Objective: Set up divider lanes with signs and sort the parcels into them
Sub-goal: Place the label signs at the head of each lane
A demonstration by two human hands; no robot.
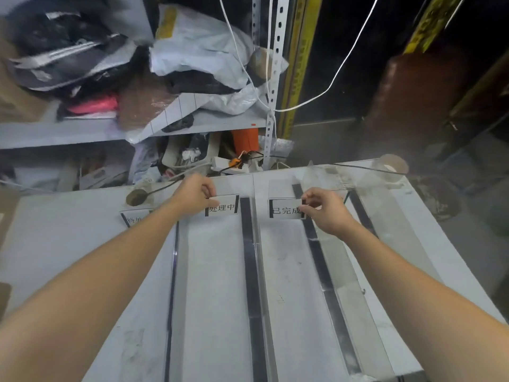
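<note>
Several clear dividers with black base strips (252,260) run front to back on the white table (68,244), forming lanes. Three white signs with black characters stand at the far ends. My left hand (194,195) pinches the left edge of the middle sign (224,206). My right hand (323,209) pinches the right edge of the right sign (285,209). The left sign (135,217) stands partly hidden behind my left forearm. No parcels lie in the lanes.
A metal shelf (82,130) behind the table holds a heap of parcels and bags (192,51). A tape roll (389,165) sits at the table's far right corner, a brown disc (137,197) with a cable at the far left. White cables (330,84) hang from above.
</note>
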